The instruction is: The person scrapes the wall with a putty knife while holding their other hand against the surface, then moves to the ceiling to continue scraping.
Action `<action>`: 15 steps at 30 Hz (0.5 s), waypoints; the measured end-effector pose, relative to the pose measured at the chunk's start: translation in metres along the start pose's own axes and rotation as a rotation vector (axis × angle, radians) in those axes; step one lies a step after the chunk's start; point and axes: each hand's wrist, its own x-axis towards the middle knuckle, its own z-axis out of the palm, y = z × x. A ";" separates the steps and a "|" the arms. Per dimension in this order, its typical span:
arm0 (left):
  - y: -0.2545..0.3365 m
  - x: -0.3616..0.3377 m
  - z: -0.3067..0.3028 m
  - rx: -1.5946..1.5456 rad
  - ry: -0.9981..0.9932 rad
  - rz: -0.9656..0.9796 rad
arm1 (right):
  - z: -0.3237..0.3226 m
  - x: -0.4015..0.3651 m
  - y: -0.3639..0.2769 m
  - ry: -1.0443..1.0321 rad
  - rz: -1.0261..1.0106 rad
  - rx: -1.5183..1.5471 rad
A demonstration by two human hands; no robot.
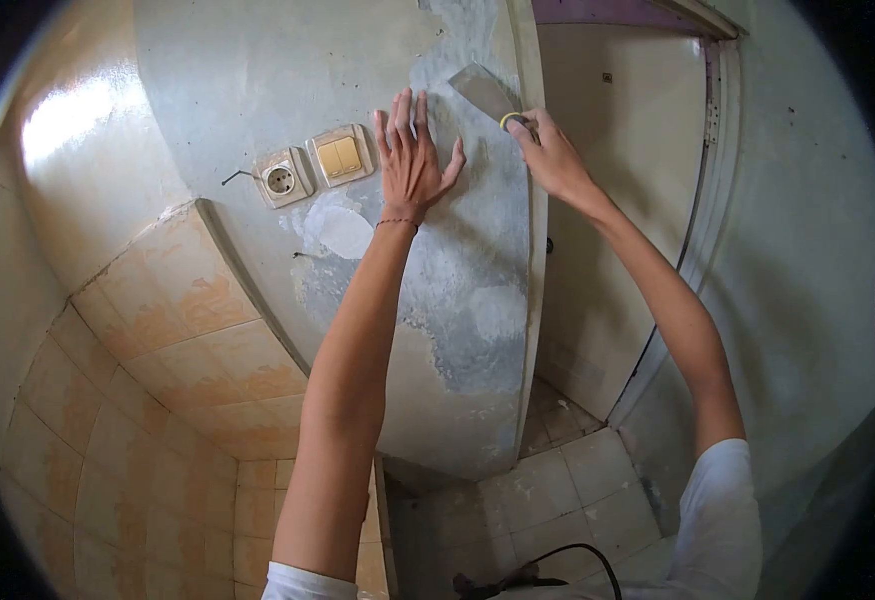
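My right hand [555, 160] grips the handle of a putty knife [484, 90], a wide metal blade with a yellow ring at its neck. The blade points up and left over the grey patched part of the wall [468, 240], close to the wall's right edge. Fingers spread, my left hand [414, 155] lies against the wall just left of the blade. A cream light switch [339, 157] sits directly left of that hand, and a power socket [280, 180] is mounted beyond it. Below the switch, a whitish filled patch [346, 232] shows on the wall.
A door [618, 200] stands to the right of the wall's edge. Orange-patterned tiles [188, 290] cover the lower left walls. Near the socket a nail [238, 176] sticks out. Grey floor tiles [558, 480] lie below, with a black cable [598, 556] at the bottom.
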 end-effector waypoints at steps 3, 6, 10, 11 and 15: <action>-0.002 -0.017 -0.002 -0.006 -0.041 0.056 | 0.006 -0.007 0.014 0.066 -0.071 0.127; -0.003 -0.025 -0.004 0.004 -0.081 0.059 | -0.004 -0.038 -0.021 0.042 0.034 0.126; -0.002 -0.026 -0.004 0.030 -0.081 0.014 | 0.012 -0.052 -0.023 0.184 -0.338 0.018; -0.002 -0.026 -0.005 0.044 -0.087 -0.002 | 0.015 -0.054 -0.025 0.167 -0.335 -0.030; -0.001 -0.025 -0.007 0.068 -0.098 -0.015 | 0.037 -0.045 -0.016 0.275 -0.215 0.004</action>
